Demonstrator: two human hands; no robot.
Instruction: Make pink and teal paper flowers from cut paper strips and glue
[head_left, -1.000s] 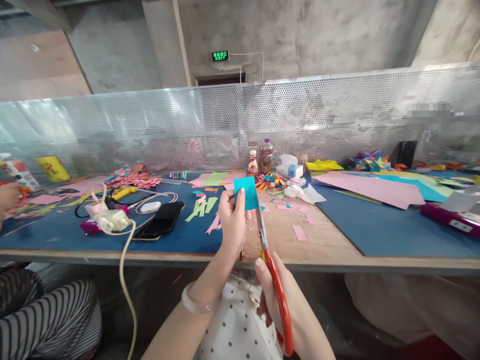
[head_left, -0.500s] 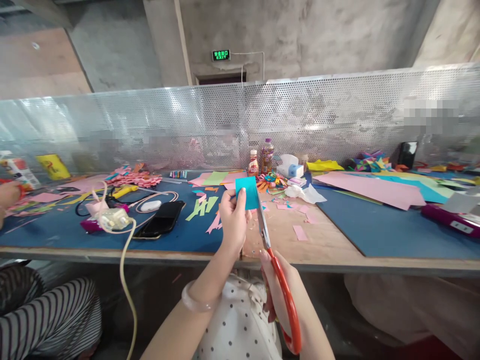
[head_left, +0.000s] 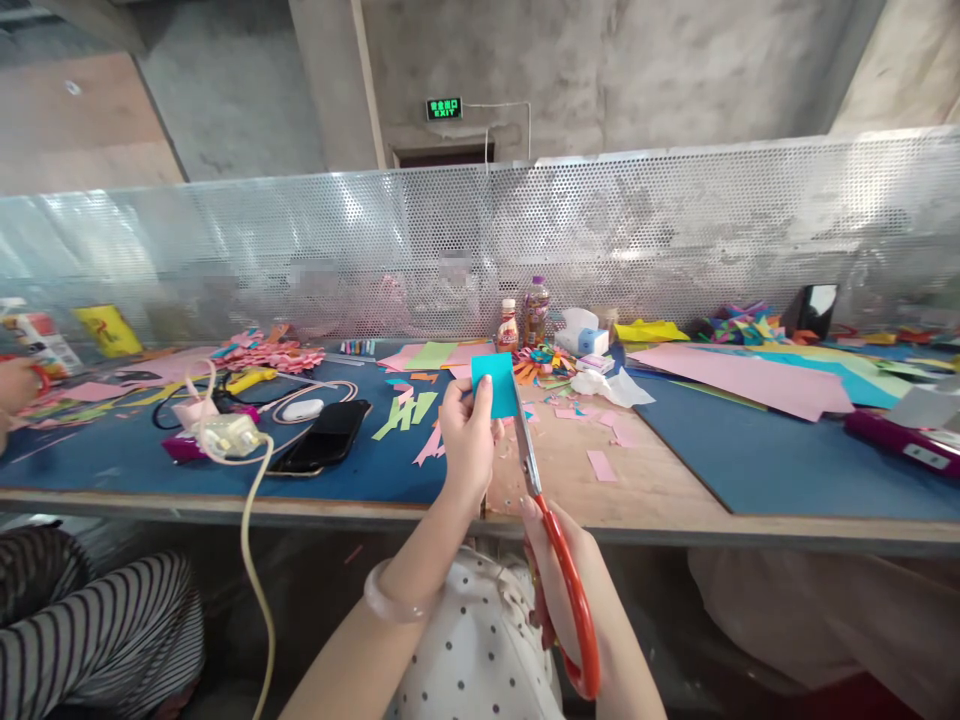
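Observation:
My left hand pinches a small turquoise piece of paper, thumb on its face, above the table's near edge. In my right hand are red-handled scissors, pointing away from me. Their metal blades lie along the paper's right edge and look nearly closed; whether paper is between them cannot be made out. Below and beyond the paper, pink scraps lie on the bare wooden strip. Green paper strips lie on the blue surface to the left of my left hand.
A black phone, a power strip with cables and pink paper bits are on the left. Bottles and a tissue box stand behind. Large pink sheets lie right. Another person's hand shows far left.
The scissors' handles have come very slightly closer together and shifted a little left. The paper and my left hand look the same; the view has moved a touch.

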